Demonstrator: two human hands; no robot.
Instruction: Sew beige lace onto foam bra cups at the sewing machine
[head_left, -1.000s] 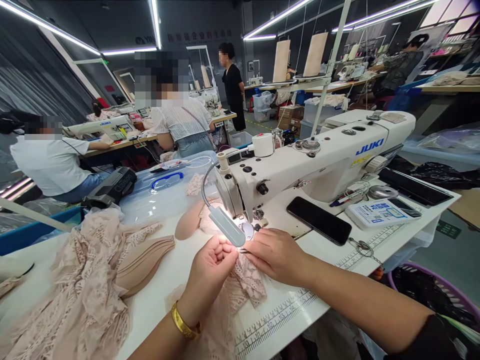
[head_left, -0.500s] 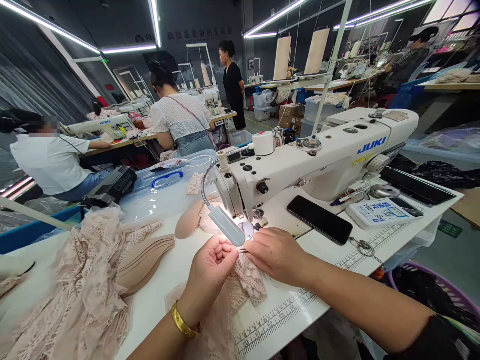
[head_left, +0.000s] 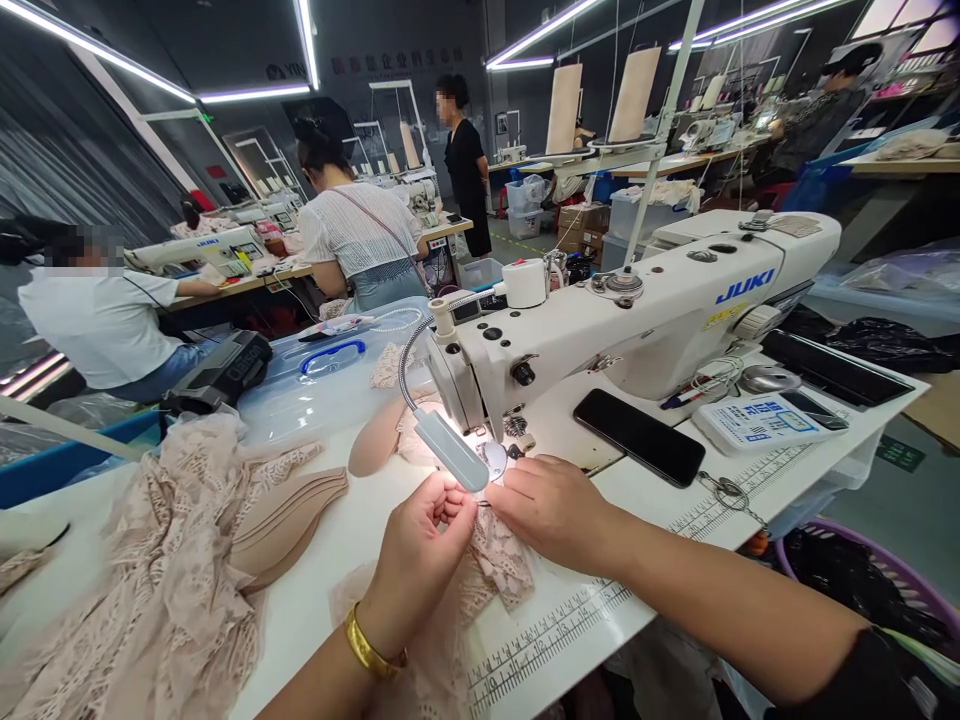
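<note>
Both hands pinched the lace piece near the worktop's front edge: the left hand curled closed on it, the right hand pressing it flat beside the sewing machine.

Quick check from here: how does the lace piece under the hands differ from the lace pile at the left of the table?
The lace piece is small, lies fairly flat and is pinned by the left hand and right hand near the needle, lit by the lamp. The lace pile is much bigger, bunched in loose folds, touched by neither hand, with foam cups lying against it. Both are the same pale pink openwork lace.
</note>
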